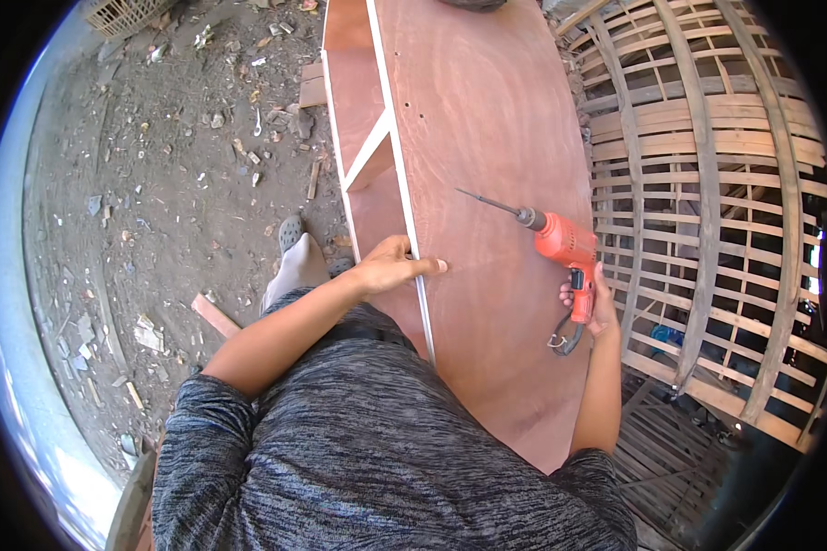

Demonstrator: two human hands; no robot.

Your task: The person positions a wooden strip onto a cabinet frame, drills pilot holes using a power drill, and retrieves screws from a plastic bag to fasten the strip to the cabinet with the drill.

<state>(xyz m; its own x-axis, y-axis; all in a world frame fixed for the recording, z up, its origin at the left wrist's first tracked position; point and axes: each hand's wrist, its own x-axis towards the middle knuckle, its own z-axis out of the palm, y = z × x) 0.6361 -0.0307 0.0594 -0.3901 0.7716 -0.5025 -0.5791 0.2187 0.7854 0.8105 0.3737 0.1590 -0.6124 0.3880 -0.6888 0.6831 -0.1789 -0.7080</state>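
Observation:
A long reddish plywood structure [487,101] with a curved side runs ahead of me, with white-edged rims and an open compartment crossed by a white-edged brace [372,147]. A few small holes show in the panel near its rim. My left hand [400,269] grips the white-edged rim [385,83], thumb lying over the plywood. My right hand [595,298] holds an orange corded drill [565,241] by its handle over the panel's right part. The drill's long bit [487,200] points up and left; whether it touches the wood I cannot tell.
Slatted wooden frames [703,156] stand along the right. Dirt ground [184,110] with scattered scraps and wood offcuts [216,315] lies on the left, with a woven basket [124,14] at the top corner. My foot in a grey clog [290,234] is beside the structure. A curved pale band edges the far left.

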